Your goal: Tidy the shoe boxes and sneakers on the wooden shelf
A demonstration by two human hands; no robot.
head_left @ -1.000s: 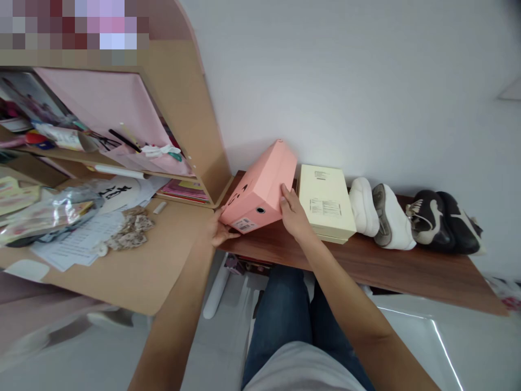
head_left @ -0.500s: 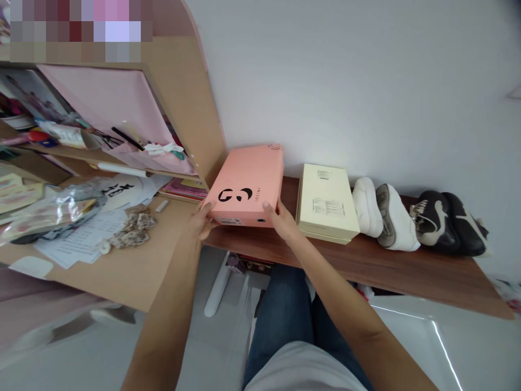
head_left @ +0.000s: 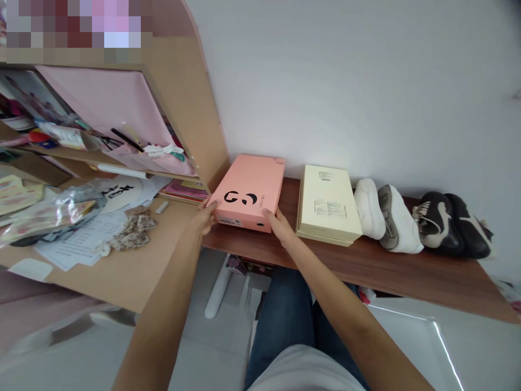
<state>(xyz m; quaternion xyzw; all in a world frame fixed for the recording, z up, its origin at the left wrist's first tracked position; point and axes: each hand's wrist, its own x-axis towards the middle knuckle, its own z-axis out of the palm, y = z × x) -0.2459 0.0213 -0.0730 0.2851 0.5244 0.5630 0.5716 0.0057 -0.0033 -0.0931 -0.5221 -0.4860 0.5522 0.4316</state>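
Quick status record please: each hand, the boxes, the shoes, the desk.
Left hand: holds the left front corner of the pink box, thumb on top
Right hand: holds its right front corner, thumb on top
Pink box: closed, black marks on top, at the left end of the shelf; full contact below unclear
Cream box: right of the pink box, gap between
Shelf: brown
White shoes: right of the cream box
Black shoes: farthest right
Desk: left, with papers and patterned cloth; papers; patterned cloth
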